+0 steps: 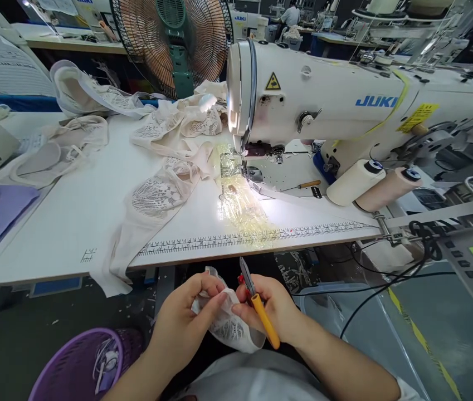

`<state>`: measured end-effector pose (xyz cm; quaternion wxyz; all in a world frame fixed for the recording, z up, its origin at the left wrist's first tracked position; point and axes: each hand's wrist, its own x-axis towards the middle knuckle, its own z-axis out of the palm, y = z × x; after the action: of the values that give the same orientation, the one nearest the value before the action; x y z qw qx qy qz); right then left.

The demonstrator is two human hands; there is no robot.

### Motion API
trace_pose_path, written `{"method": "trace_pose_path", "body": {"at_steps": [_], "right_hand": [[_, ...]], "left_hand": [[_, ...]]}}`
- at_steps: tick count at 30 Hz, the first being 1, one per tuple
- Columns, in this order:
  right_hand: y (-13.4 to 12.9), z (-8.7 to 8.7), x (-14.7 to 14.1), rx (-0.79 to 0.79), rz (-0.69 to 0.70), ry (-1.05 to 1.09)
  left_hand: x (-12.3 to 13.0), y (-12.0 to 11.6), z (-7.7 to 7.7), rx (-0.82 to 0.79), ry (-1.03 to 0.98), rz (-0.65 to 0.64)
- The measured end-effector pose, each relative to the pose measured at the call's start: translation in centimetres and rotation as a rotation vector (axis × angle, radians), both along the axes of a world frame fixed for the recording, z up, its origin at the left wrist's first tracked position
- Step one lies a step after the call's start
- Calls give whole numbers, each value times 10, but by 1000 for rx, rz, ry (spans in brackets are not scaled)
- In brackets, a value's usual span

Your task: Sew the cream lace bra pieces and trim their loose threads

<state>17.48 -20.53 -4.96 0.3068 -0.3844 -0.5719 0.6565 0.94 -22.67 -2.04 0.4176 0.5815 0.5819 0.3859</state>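
Your two hands were placed in front of the sewing machine (pixel 311 89), on your own side of it. Your left hand (pixel 188 317) was closed in a pinch, thumb against fingers, on the lace garment (pixel 230 328). Your right hand (pixel 272 303) was curled around the orange-handled tool (pixel 257 303), its fingertips at the fabric's edge; whether they also gripped the cloth could not be told.

The lace garment lay nearer to you than the sewing machine, off the front edge of the table (pixel 73 223) and above your lap. Note the chief relation: the garment was between your hands, its longer direction slanting from the machine side back toward you and rightward. The tool's long axis followed nearly the same slant along the garment's right side, blade toward the sewing machine and handle toward you. The right hand, with the tool, was the nearer of the two to the machine.

To the left of the sewing machine, a second lace garment (pixel 156 192) lay partly over the table's front edge; to its right were two thread cones (pixel 355 184).
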Motion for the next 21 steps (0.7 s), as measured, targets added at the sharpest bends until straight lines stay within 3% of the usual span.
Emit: {"method": "trace_pose_path", "body": {"at_steps": [7, 12, 17, 21], "right_hand": [[0, 1, -1, 15, -18, 43], [-2, -1, 0, 68, -8, 73], [-3, -2, 2, 99, 24, 81], [-4, 0, -1, 96, 14, 77]], "left_hand": [[0, -1, -2, -50, -115, -2], [-6, 2, 2, -141, -40, -51], [-8, 4, 11, -99, 59, -225], [-3, 2, 12, -78, 48, -191]]}}
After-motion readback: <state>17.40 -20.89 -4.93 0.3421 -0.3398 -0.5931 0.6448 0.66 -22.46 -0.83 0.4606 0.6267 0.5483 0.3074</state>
